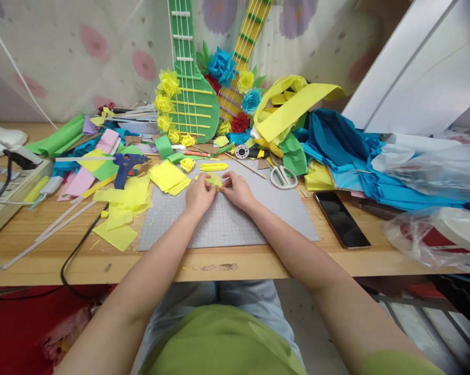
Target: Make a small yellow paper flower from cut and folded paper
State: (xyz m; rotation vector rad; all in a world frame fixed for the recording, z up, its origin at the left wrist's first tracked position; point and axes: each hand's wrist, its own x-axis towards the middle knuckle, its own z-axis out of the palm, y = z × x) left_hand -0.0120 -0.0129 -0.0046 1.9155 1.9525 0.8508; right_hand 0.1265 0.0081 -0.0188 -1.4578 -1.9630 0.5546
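A small piece of yellow crepe paper (214,180) is pinched between my two hands, low over the grey cutting mat (227,229). My left hand (199,196) has its fingers closed on the paper's left side. From the right, my right hand (237,190) grips the same piece with thumb and fingertips. Just beyond them lie a folded yellow paper strip (213,166) and a small yellow paper rose (187,164). To the left is a stack of yellow paper squares (169,177). White-handled scissors (284,177) rest at the mat's upper right.
A blue glue gun (126,167) and loose yellow sheets (118,237) lie left. A phone (341,219) sits right of the mat, near a bagged tub (454,229). Behind stand a green paper guitar (198,104) and a yellow one (250,31). Blue crepe paper (340,140) is heaped right.
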